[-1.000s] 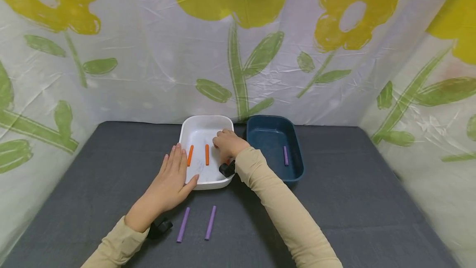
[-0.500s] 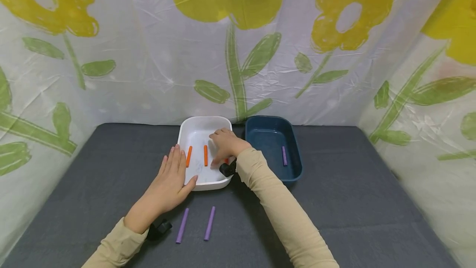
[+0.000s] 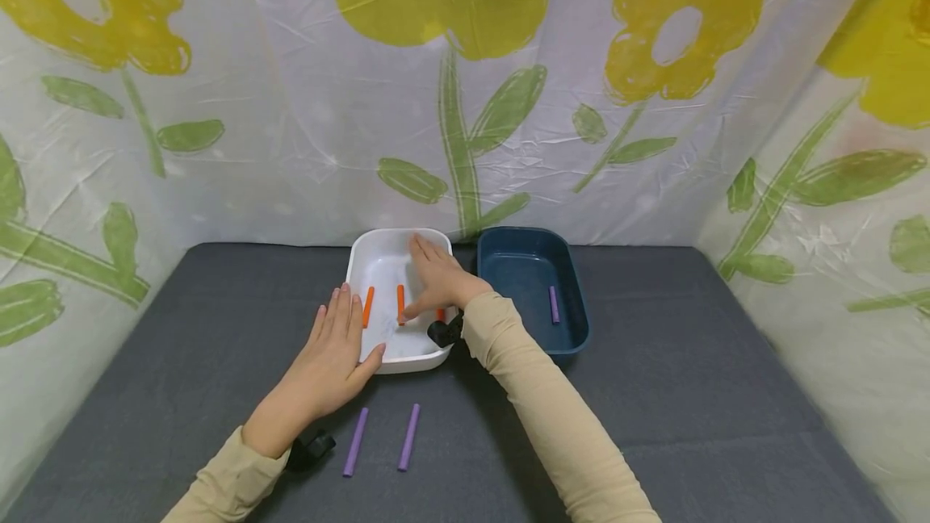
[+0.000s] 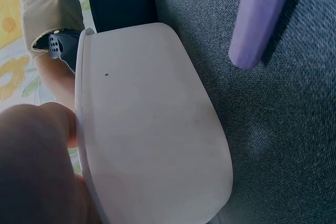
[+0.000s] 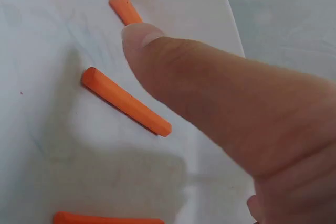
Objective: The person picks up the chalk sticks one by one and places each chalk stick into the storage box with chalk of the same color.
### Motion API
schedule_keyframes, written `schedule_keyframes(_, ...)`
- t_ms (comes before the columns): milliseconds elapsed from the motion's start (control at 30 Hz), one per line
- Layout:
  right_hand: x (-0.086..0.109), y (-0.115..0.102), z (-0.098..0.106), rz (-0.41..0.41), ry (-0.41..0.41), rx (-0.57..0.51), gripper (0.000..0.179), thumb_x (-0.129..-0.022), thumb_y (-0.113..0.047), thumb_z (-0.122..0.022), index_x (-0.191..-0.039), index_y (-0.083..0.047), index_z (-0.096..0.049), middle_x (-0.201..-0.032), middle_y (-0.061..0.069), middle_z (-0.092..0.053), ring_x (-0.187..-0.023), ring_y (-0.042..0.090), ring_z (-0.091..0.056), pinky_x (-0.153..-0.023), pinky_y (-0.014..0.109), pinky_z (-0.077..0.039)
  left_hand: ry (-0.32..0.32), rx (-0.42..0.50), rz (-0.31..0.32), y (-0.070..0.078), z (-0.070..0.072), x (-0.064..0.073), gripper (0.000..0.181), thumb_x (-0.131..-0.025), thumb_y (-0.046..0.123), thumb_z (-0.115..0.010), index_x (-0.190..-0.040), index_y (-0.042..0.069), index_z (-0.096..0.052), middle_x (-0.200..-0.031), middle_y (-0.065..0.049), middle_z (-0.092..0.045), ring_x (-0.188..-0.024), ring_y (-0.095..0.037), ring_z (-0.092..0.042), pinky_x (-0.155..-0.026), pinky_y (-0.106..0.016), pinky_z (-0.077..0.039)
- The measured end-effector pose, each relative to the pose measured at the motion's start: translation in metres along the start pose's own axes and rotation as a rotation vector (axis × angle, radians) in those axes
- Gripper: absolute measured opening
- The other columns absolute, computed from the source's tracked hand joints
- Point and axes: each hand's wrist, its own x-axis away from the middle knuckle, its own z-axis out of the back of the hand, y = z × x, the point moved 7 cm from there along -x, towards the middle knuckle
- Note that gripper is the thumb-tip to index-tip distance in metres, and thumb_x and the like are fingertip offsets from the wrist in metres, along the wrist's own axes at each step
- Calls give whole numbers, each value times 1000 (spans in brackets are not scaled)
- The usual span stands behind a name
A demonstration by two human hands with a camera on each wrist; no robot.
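Note:
My left hand (image 3: 327,357) rests with straight fingers along the left edge of a white tray (image 3: 407,366), its thumb at the near rim. Over the tray's right half hangs my right hand (image 3: 441,279), fingers extended and thumb spread, holding nothing. Inside lie three orange chalk sticks: a left stick (image 3: 368,307), a middle stick (image 3: 400,297) beside the right thumb, and a right stick (image 3: 440,314) partly hidden by the hand. In the right wrist view the thumb (image 5: 189,77) stands above the middle orange stick (image 5: 126,102) and overlaps another.
A dark blue tray (image 3: 534,341) stands right of the white one, with a purple chalk stick (image 3: 555,305) in it. Two more lie on the grey cloth nearer me, a left purple stick (image 3: 355,442) and a right purple stick (image 3: 409,437). A flowered curtain (image 3: 291,144) hangs behind.
My right hand's fingers have gone from curled at the tray's right side to straight and spread, the thumb shifting left towards the middle orange stick. The left hand stays put.

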Motion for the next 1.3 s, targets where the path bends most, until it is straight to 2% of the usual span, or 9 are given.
schedule_keyframes(133,1,-1,1,17,26,-20,130,-75,-55,-82,-158,-2,3,-165,12,9,-152,23,7,-122,41,-9,-1,1,1,1,1,1,79,-104,38,-45,-150,-18,-13,-159,-35,0,-148,-47,-1,-117,-60,-8)
schedule_keyframes(400,-2,3,1,-2,48,-79,132,-77,-59,-78,-156,0,8,-163,16,18,-149,26,17,-120,42,9,-14,15,9,0,1,1,80,-103,38,-46,-150,-17,-12,-159,-35,2,-148,-47,0,-117,-60,-7)
schedule_keyframes(700,3,5,12,10,13,-146,125,-83,-55,-74,-155,3,10,-161,20,20,-148,29,19,-120,42,8,-23,22,12,-1,1,0,80,-104,39,-45,-151,-17,-10,-159,-35,3,-148,-47,2,-117,-61,-7)
schedule_keyframes(833,16,4,24,1,47,-208,116,-89,-51,-69,-155,3,10,-161,20,19,-149,29,19,-119,43,9,-30,22,12,0,1,0,81,-104,39,-44,-151,-17,-10,-159,-34,5,-148,-47,3,-117,-61,-6)
schedule_keyframes(967,31,-1,38,-8,119,-236,112,-91,-51,-66,-155,3,8,-162,19,16,-149,27,17,-119,44,9,-34,25,17,-1,1,0,81,-104,40,-44,-151,-16,-9,-159,-34,6,-148,-46,4,-117,-60,-5)
schedule_keyframes(1300,90,-3,60,31,296,-240,101,-94,-47,-65,-158,-3,-1,-165,14,3,-152,24,9,-120,44,6,-19,25,8,0,1,1,80,-104,39,-44,-151,-17,-12,-159,-34,4,-148,-47,2,-117,-61,-6)
